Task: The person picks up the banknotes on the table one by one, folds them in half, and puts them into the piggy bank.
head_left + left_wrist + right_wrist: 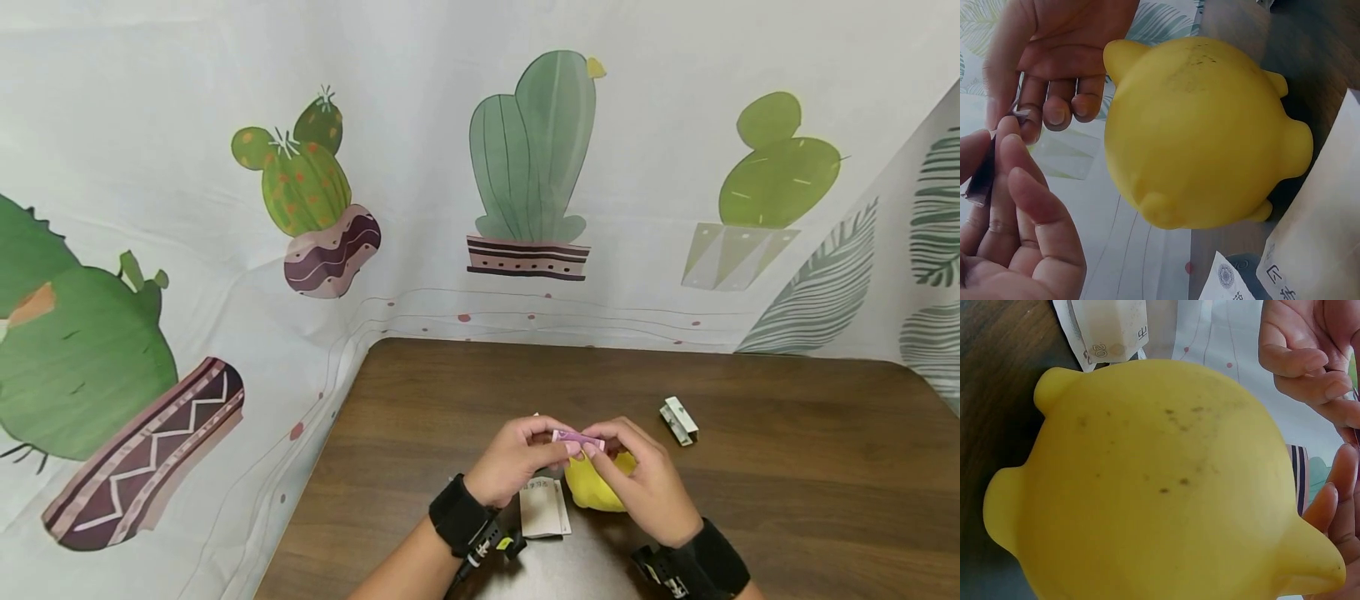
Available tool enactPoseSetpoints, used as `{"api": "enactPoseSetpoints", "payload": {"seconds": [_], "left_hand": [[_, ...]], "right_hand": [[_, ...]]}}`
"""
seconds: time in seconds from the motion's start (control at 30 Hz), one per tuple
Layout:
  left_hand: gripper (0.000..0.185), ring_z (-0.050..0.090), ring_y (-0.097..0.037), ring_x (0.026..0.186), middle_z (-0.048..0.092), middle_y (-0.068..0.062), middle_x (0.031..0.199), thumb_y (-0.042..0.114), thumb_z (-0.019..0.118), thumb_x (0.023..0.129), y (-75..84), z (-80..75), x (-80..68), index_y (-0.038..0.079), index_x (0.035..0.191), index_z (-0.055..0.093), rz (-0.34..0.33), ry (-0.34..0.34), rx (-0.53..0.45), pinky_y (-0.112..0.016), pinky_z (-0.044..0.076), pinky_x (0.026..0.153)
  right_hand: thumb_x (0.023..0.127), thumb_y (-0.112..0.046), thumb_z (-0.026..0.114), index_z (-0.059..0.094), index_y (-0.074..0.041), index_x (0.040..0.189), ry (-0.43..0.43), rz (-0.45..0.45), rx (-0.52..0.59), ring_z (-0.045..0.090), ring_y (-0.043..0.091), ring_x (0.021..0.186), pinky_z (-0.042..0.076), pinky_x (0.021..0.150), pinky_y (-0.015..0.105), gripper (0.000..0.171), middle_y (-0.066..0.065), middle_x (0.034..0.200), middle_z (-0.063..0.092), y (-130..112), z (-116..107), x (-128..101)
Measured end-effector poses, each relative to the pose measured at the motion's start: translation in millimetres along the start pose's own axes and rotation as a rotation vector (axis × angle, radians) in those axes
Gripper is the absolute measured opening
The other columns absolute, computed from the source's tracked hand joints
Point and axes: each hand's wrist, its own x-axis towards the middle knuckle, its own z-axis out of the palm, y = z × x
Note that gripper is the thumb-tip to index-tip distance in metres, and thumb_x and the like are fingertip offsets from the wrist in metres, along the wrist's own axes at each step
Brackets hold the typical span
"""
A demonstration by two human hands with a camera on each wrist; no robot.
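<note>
Both hands meet above a yellow pig-shaped piggy bank (596, 490) on the table. A small folded purple banknote (579, 439) is stretched between them. My left hand (521, 458) pinches its left end between thumb and fingers, and my right hand (647, 479) pinches the right end. In the left wrist view the banknote (984, 172) looks like a narrow dark strip at the fingertips. Round and dotted with dark marks, the piggy bank (1160, 481) fills most of the right wrist view, with the hands beyond it.
Folded pale banknotes (543, 507) stand on the table beside the left wrist, left of the piggy bank; one is marked 20 in the right wrist view. Farther back to the right lies a small folded whitish paper (678, 421). A cactus-print cloth (420, 167) hangs behind the brown table (810, 467).
</note>
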Motion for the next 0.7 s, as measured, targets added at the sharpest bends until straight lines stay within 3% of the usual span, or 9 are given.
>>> {"api": "enactPoseSetpoints", "payload": {"seconds": [0.4,0.7], "left_hand": [[0.025,0.065,-0.008,0.077,0.075,0.006,0.086,0.010,0.067,0.096,-2.6,-0.4,0.9,-0.011,0.110,0.066,-0.014,-0.011,-0.034,-0.021,0.055,0.072],[0.028,0.064,-0.008,0.074,0.074,0.008,0.083,0.015,0.065,0.099,-3.6,0.2,2.3,-0.010,0.111,0.068,-0.005,-0.006,0.001,-0.022,0.055,0.071]], "right_hand": [[0.089,0.005,0.071,0.069,-0.021,0.111,-0.003,-0.004,0.002,0.058,0.004,0.085,0.048,0.075,0.018,0.034,-0.006,0.100,0.069,0.4,1.0,-0.8],[0.089,0.006,0.070,0.069,-0.020,0.110,0.011,-0.025,0.001,0.057,0.005,0.086,0.046,0.075,0.017,0.033,-0.006,0.098,0.068,1.0,2.6,-0.4]]}}
